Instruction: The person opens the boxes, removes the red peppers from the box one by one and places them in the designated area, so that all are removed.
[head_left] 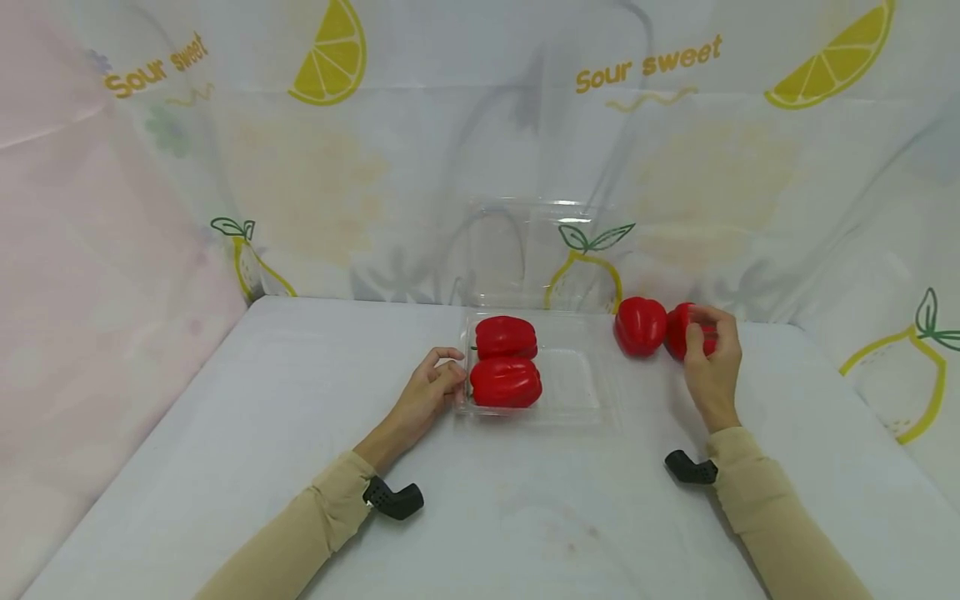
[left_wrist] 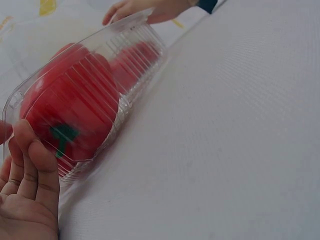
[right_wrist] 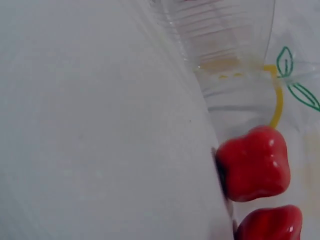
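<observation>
A clear plastic clamshell box (head_left: 573,379) stands on the table with two red bell peppers, the rear pepper (head_left: 506,337) and the front pepper (head_left: 506,382), lying in its left half. My left hand (head_left: 429,392) grips the box's left end; in the left wrist view its fingertips touch the ribbed wall beside a green stem (left_wrist: 64,137). Right of the box sits a third red bell pepper (head_left: 640,327). Beside it my right hand (head_left: 712,358) curls its thumb and fingers round a fourth pepper (head_left: 677,331), mostly hidden by the hand. The right wrist view shows no hand.
The clear box lid (head_left: 517,250) stands raised behind the box, before a hanging cloth (head_left: 450,150) printed with lemons and "Sour sweet". A white cloth (head_left: 517,517) covers the table. Black curved wrist mounts (head_left: 393,500) stick out from both sleeves.
</observation>
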